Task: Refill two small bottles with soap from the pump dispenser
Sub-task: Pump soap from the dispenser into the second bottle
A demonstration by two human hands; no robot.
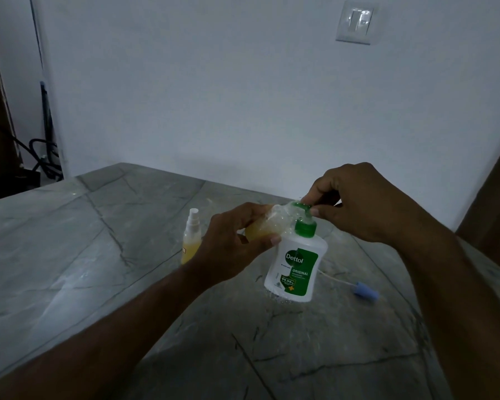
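Small bottle held tilted at the Dettol pump spout over a grey marble bench (70, 255).

A spray bottle (191, 238) stands left of the left hand (231, 249), which grips the small clear bottle (267, 223); the right hand (355, 203) pinches the green pump head (303, 207) of the Dettol dispenser (296, 264); below it lies a blue-tipped tube (364, 293).

At centre frame I see my left hand (237, 243) gripping a small clear bottle (267, 223) tilted on its side, yellow soap pooled at its lower end, its mouth up against the green pump head (303, 209) of the Dettol dispenser (296, 267). My right hand (355, 203) pinches that pump head from above. The dispenser stands on the grey marble table (98, 255). Left of my hand stands a second small bottle (191, 238) with yellow liquid. A blue-capped tube (364, 290) lies right of the dispenser.
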